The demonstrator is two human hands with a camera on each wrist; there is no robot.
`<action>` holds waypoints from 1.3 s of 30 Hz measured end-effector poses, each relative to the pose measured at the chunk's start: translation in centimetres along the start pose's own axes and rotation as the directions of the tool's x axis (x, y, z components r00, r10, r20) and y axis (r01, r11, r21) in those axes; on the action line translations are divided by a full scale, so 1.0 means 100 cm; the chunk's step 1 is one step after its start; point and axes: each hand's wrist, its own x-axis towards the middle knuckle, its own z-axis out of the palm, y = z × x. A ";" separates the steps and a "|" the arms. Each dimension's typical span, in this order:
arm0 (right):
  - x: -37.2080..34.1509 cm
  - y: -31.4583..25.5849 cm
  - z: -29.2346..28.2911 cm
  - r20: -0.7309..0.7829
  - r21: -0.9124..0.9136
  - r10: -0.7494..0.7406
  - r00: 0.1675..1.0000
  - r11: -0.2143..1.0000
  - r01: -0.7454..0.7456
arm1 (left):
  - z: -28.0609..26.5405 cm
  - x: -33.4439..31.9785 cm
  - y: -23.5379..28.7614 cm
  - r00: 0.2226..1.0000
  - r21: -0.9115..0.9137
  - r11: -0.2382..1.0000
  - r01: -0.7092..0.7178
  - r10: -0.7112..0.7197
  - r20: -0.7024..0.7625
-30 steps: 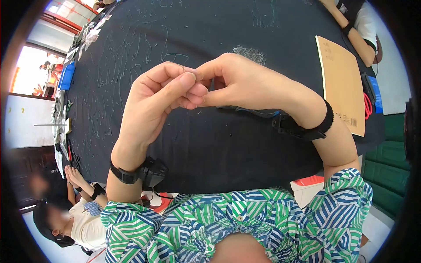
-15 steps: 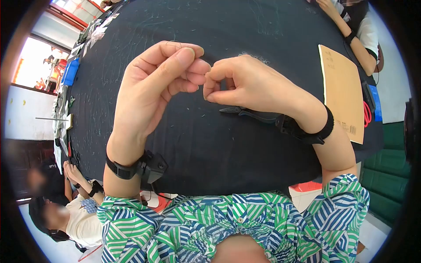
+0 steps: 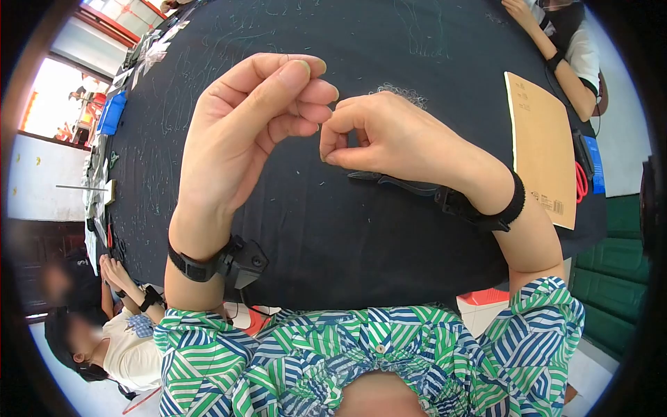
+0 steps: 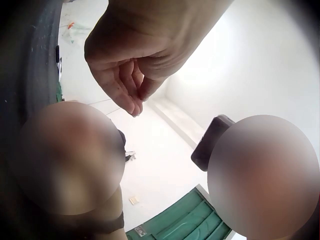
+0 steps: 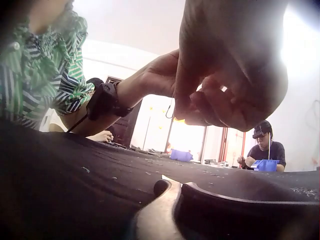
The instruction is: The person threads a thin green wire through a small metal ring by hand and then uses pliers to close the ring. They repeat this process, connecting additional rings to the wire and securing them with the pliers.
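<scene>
My left hand is raised above the black cloth, thumb pressed to the index finger, pinching a thin thread that shows as a fine line over the knuckle. To its right, a little lower, my right hand brings thumb and index fingertips together with the other fingers curled. In the right wrist view a thin, hook-shaped strand hangs beside those fingertips. The hands are close together but apart in the head view. Dark-handled pliers lie on the cloth beneath my right wrist.
Behind my right hand is a pile of small wire pieces. Teal threads lie strewn over the black cloth. A brown paper pad and red-handled scissors sit at the right. Other people work around the table.
The hands were touching and have come apart. My left hand has risen slightly; the right has drawn back a little, exposing the pliers below.
</scene>
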 end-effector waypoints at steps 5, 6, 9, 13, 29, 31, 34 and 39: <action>0.000 -0.001 0.000 0.030 0.000 0.020 0.999 1.000 -0.020 | 0.000 0.001 0.000 1.000 -0.012 1.000 -0.002 0.002 0.001; 0.000 -0.001 0.000 0.033 -0.011 0.016 0.999 1.000 -0.015 | 0.000 0.001 0.000 1.000 -0.008 1.000 -0.004 0.004 0.003; -0.002 0.003 -0.001 -0.002 -0.062 -0.018 1.000 0.998 0.018 | -0.001 0.001 -0.001 1.000 -0.004 1.000 -0.012 0.012 0.009; 0.001 -0.003 -0.007 -0.034 0.163 0.096 0.995 0.983 -0.089 | -0.001 0.002 -0.002 1.000 -0.013 1.000 -0.019 0.019 -0.007; 0.005 -0.012 -0.001 -0.274 0.412 0.089 0.958 0.910 0.033 | -0.018 0.006 -0.013 0.971 -0.041 0.997 -0.072 0.061 -0.232; 0.005 -0.010 -0.001 -0.286 0.409 0.079 0.955 0.911 0.047 | -0.020 0.005 -0.012 0.964 0.003 0.998 -0.062 0.061 -0.258; 0.005 -0.009 -0.004 -0.275 0.400 0.086 0.958 0.916 0.032 | -0.024 0.003 -0.011 0.953 0.088 0.996 -0.030 0.055 -0.299; 0.005 -0.008 -0.006 -0.263 0.394 0.101 0.960 0.919 0.011 | -0.035 0.000 -0.010 0.937 0.229 0.973 -0.023 0.101 -0.333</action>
